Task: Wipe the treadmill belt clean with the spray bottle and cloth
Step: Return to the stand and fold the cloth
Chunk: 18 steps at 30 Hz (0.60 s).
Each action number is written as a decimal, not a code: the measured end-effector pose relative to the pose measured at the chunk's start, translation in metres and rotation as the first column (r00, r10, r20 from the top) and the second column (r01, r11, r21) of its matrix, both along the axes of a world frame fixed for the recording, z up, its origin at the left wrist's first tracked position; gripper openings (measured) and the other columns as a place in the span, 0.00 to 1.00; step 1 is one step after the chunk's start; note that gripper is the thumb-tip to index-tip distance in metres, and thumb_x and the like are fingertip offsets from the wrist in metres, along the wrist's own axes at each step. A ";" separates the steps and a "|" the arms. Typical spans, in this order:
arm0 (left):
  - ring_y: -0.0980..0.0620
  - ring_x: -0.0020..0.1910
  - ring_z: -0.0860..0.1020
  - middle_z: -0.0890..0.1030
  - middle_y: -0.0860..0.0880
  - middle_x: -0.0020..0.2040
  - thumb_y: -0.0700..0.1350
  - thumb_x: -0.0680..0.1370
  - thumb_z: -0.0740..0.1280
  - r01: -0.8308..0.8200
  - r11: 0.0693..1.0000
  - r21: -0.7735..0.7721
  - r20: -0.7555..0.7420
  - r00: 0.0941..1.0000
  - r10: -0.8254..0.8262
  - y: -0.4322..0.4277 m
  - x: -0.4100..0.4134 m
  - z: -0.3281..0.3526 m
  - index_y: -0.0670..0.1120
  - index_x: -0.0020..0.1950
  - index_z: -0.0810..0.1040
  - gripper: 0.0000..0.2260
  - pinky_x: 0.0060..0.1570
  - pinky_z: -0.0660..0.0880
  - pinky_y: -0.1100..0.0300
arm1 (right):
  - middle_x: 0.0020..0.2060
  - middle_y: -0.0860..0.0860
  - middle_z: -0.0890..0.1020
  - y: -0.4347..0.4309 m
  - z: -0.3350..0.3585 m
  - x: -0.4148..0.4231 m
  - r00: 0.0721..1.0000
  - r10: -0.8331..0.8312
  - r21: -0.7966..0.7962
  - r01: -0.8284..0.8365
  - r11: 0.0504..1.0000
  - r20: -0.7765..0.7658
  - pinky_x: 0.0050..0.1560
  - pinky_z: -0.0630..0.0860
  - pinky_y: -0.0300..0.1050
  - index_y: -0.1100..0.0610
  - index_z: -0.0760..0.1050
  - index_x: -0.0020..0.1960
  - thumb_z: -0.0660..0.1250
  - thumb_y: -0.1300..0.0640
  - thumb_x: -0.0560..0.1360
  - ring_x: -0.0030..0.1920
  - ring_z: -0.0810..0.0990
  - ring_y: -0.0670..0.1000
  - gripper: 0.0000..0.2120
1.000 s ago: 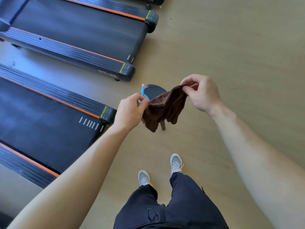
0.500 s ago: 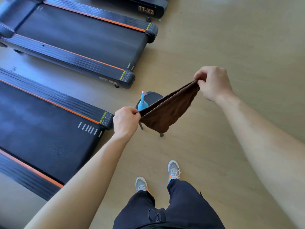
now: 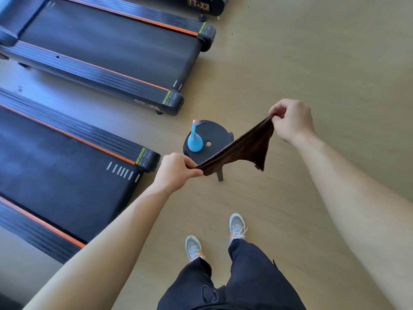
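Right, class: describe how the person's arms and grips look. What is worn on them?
Nothing worn shows: the left forearm and right forearm are bare, no sleeve in view; the left grip and right grip have no glove, and neither wrist carries a watch or band.

This looks like a gym or fitness room. Three treadmills stand in a row, side by side, on a pale wood-look floor (image 3: 312, 63): the nearest treadmill (image 3: 67, 175) at the left, a second treadmill (image 3: 107, 48) just beyond it, and the rear end of a third treadmill (image 3: 207, 7) at the top edge, lettered TT-X2. The two nearer ones show wide black belts (image 3: 44, 198), ribbed side rails (image 3: 89, 71) with an orange stripe and yellow-green warning labels (image 3: 143, 156) at their rear corners. Grey trainers (image 3: 238, 227) with orange accents stand on the floor behind them
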<state>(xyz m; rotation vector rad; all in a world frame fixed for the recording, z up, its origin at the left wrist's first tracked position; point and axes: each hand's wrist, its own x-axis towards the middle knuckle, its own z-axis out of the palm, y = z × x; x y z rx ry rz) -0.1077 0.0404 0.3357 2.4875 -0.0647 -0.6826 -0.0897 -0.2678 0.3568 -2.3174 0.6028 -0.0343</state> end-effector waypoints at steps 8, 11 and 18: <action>0.49 0.47 0.78 0.82 0.48 0.47 0.43 0.83 0.67 0.000 0.996 0.094 0.173 0.985 -0.016 -0.011 0.038 -0.039 0.44 0.57 0.83 0.06 0.43 0.71 0.60 | 0.42 0.51 0.81 -0.025 -0.042 0.034 0.990 0.033 0.000 -0.033 0.999 -0.140 0.46 0.71 0.40 0.52 0.80 0.45 0.66 0.66 0.75 0.44 0.78 0.52 0.10; 0.46 0.47 0.76 0.80 0.49 0.44 0.42 0.82 0.66 -0.140 0.990 0.027 0.211 0.969 0.131 -0.025 0.071 -0.048 0.46 0.51 0.80 0.04 0.47 0.69 0.56 | 0.41 0.52 0.82 -0.036 -0.067 0.051 0.981 0.025 0.022 -0.021 1.000 -0.191 0.45 0.71 0.40 0.52 0.81 0.44 0.68 0.66 0.75 0.43 0.79 0.53 0.09; 0.45 0.45 0.85 0.86 0.47 0.47 0.44 0.79 0.68 -0.525 0.843 -0.118 0.027 0.847 0.531 -0.073 0.134 -0.090 0.50 0.48 0.81 0.03 0.53 0.83 0.52 | 0.42 0.51 0.84 -0.026 -0.128 0.081 0.954 -0.087 0.183 0.144 0.973 -0.287 0.46 0.74 0.40 0.51 0.80 0.41 0.71 0.62 0.74 0.44 0.82 0.53 0.06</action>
